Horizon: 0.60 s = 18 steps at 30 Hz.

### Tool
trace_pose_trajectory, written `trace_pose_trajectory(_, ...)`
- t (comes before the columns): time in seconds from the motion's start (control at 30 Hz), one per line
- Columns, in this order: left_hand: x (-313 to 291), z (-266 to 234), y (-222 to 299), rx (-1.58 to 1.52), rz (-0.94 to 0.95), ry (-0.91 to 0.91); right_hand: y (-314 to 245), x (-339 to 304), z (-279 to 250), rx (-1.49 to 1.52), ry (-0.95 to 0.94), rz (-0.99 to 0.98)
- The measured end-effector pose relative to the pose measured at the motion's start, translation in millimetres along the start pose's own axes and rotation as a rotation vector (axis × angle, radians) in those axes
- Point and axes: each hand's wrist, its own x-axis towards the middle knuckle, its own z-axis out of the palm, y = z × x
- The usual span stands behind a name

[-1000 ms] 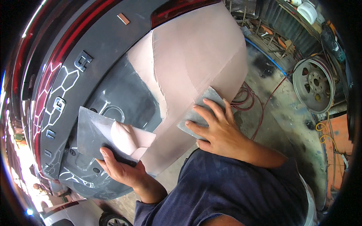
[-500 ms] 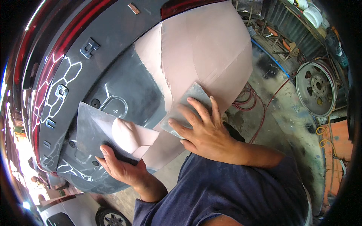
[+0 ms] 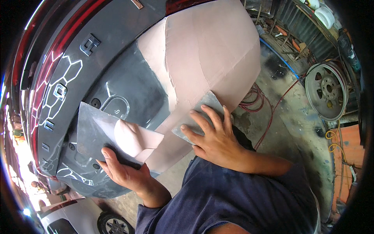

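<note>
My left hand [image 3: 126, 175] grips a flat grey plate [image 3: 91, 130] by its lower edge, thumb on top. On that plate sits a smooth mound of pale pink body filler [image 3: 130, 138]. With spread fingers, my right hand [image 3: 223, 147] holds a thin grey filler spreader [image 3: 210, 102] flat against the lower part of a car's rear panel [image 3: 218, 46]. Pale pink filler coats this panel broadly, with a raised ridge along its left side. My right thumb is partly hidden by the spreader's near edge.
Left of the coating is the dark grey tailgate [image 3: 136, 84] with chrome letters and red lamps. A red hose [image 3: 269, 128] coils on the floor at right, near a wheel rim [image 3: 326, 91]. A white car [image 3: 70, 216] stands at the lower left.
My right hand has slid the spreader a little to the right and toward me along the coated panel. The left hand keeps the filler plate in nearly the same place.
</note>
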Motion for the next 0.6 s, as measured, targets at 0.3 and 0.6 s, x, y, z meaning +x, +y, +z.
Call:
trace_pose_trajectory(0.3,-5,-19,-7,0.066,0.003,0.095,5,20,-20,0.103,0.07,-0.028)
trace_pose_trajectory(0.6,-6,-23,-13,0.087,0.038,0.072,11,32,-16,0.05,0.017,-0.057)
